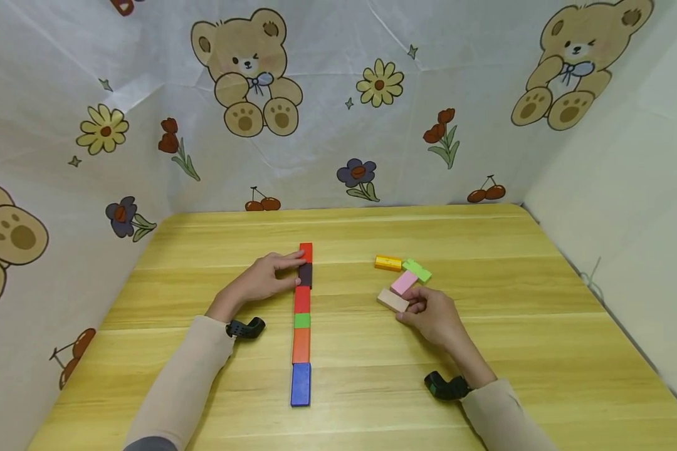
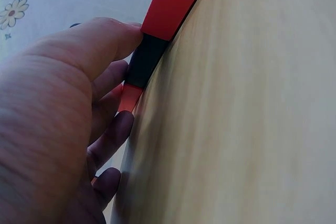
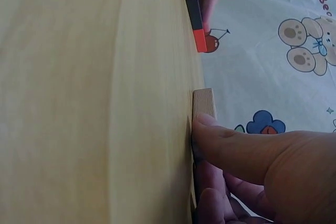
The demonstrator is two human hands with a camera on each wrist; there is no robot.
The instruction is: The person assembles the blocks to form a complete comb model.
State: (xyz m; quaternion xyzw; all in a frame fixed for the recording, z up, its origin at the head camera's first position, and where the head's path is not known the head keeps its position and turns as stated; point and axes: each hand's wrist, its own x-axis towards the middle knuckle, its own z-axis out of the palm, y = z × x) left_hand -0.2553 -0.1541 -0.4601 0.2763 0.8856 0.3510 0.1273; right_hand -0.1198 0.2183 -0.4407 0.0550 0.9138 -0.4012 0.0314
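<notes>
Row of blocks (image 1: 301, 321), running from 12 to 6 o'clock. A sideways push from the left hand (image 1: 265, 279) could skew it: that hand grasps nothing, its fingers resting against the far red block (image 1: 307, 248) and black block (image 1: 305, 274). The right hand (image 1: 431, 316) pinches the wooden block (image 1: 393, 300), at the row's 3 o'clock; dragging this may disturb the pink block (image 1: 404, 283) at its 1 o'clock. Forearms enter from 7 and 5 o'clock.

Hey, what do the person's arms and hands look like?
The left hand and right hand are bare. The long beige fabric left sleeve shows dark grey at the picture's bottom edge; the right fabric sleeve is beige too. There's a curved black left wristband and similar right wristband.
</notes>
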